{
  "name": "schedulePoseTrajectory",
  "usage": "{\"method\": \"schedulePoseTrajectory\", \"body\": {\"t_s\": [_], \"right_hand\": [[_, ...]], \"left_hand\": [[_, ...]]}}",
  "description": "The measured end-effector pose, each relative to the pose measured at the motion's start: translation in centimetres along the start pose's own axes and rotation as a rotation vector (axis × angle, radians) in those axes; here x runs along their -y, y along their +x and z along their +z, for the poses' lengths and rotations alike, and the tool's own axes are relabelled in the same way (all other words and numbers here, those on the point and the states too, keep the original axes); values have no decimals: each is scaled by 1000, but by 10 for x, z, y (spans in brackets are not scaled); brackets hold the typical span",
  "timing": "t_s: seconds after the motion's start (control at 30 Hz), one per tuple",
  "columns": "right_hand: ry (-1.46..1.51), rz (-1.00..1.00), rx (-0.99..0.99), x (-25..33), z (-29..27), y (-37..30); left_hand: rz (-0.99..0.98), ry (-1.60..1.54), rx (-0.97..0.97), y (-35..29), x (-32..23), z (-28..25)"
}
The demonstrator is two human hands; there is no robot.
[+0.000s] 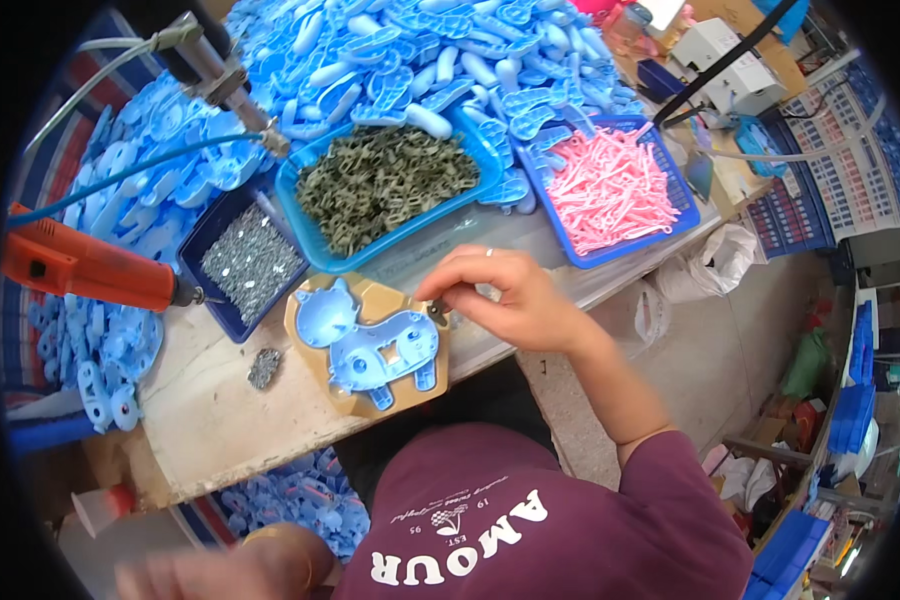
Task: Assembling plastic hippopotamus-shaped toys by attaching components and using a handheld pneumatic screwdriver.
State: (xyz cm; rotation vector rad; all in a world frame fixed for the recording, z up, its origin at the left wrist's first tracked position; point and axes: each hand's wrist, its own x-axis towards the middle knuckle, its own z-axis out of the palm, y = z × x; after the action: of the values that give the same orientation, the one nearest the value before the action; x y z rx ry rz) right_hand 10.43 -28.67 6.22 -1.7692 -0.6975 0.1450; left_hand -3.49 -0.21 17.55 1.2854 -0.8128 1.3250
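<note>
A light blue animal-shaped plastic shell half point(400, 345) lies hollow side up in a tan fixture block point(358, 400) on the bench. My right hand point(505, 295) hovers at the block's upper right edge. Its thumb and index finger pinch a small dark part point(438, 313), beside the animal's body. That part resembles the dark olive pieces point(390, 185) heaped in a blue tray just beyond. Low at the left, away from the bench top, my left hand point(205, 578) is smeared by motion, so its fingers cannot be made out.
An orange power screwdriver point(90, 265) hangs at the left, over a dark blue bin of screws point(248, 265). A small screw pile point(264, 368) sits left of the block. Pink sticks point(610, 190) fill a basket at the right. Blue shells point(410, 60) are heaped behind.
</note>
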Motion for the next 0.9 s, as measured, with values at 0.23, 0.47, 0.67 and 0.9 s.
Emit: {"method": "schedulePoseTrajectory", "body": {"t_s": [0.23, 0.47, 0.67, 0.9], "right_hand": [[31, 27, 139, 21, 5, 0], [-177, 53, 145, 6, -6, -7], [-1165, 196, -420, -70, -167, -6], [-1279, 60, -138, -108, -209, -15]], "left_hand": [[-1262, 154, 705, -110, 60, 56], [-1482, 42, 747, -141, 69, 57], [-1691, -219, 366, -144, 69, 48], [-1736, -237, 300, -141, 75, 43]]}}
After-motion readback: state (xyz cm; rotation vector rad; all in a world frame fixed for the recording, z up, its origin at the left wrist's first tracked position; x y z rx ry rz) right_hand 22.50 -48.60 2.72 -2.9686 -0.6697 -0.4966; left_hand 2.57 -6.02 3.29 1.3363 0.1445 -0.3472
